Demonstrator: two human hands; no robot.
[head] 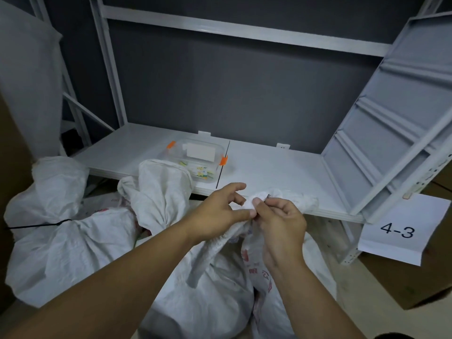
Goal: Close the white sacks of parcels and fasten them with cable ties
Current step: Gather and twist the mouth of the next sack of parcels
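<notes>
While left hand [219, 211] touches it, right hand [281, 225] pinches the sack [220, 294].

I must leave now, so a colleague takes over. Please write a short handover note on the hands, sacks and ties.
Right hand pinches the gathered neck of the front sack; left hand touches it with the thumb, fingers loose.
Done: left sack is fastened with a black cable tie.
To do: front sack shows no tie yet; middle sack also shows none.
Clear box stands on the shelf.
</notes>
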